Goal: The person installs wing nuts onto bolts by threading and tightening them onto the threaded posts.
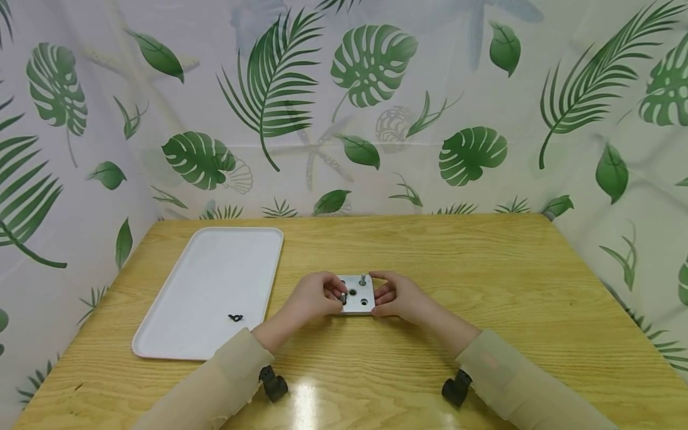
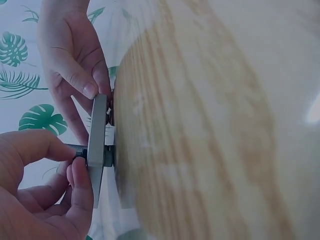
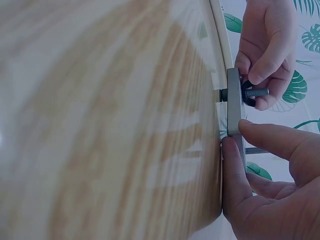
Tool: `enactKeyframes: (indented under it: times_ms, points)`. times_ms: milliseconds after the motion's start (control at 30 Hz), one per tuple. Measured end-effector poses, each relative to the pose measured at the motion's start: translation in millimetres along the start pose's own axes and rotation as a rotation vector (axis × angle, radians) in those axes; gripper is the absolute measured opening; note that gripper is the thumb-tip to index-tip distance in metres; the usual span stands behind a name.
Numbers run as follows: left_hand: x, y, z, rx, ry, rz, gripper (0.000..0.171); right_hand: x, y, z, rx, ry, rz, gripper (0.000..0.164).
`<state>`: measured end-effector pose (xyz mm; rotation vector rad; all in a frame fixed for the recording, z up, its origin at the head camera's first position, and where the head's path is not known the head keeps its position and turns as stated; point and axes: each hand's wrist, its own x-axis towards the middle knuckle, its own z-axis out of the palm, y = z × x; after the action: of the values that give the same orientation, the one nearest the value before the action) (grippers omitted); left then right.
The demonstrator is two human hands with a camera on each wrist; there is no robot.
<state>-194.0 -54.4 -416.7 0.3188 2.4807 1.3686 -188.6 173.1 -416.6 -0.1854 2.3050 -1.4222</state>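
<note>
A square silver metal plate (image 1: pixel 353 307) with several holes lies level in front of me, just above the table in the wrist views. Bolts stand up through it; one bare bolt (image 1: pixel 362 279) is at its far right corner. At the near left corner my left hand (image 1: pixel 312 297) pinches a black wing nut (image 3: pixel 247 85) around another bolt (image 3: pixel 259 92), whose head shows beneath the plate. My right hand (image 1: pixel 403 297) grips the plate's right edge between thumb and fingers. A second black wing nut (image 1: pixel 235 318) rests on the white tray (image 1: pixel 226 269).
The tray stands on the left of the wooden table (image 1: pixel 430 251). A leaf-printed cloth (image 1: pixel 376 119) hangs behind the table and along its sides. Black wrist cameras hang under both sleeves, close above the tabletop.
</note>
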Motion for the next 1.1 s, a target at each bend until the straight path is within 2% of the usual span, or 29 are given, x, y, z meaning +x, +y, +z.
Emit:
enactKeyframes:
  times_ms: [200,567,1100]
  points:
    - [0.7,-1.4,-0.1,0.05,-0.008,0.017,0.019,0.0,1.7,-0.2,0.0,-0.004,-0.006,0.083]
    - [1.5,-2.4,0.9,0.076,-0.015,0.032,0.02,0.8,3.9,-0.3,0.005,-0.006,-0.011,0.084]
    - [1.2,1.5,-0.7,0.057,-0.055,0.048,0.022,2.0,2.4,0.1,-0.022,-0.004,-0.004,0.083]
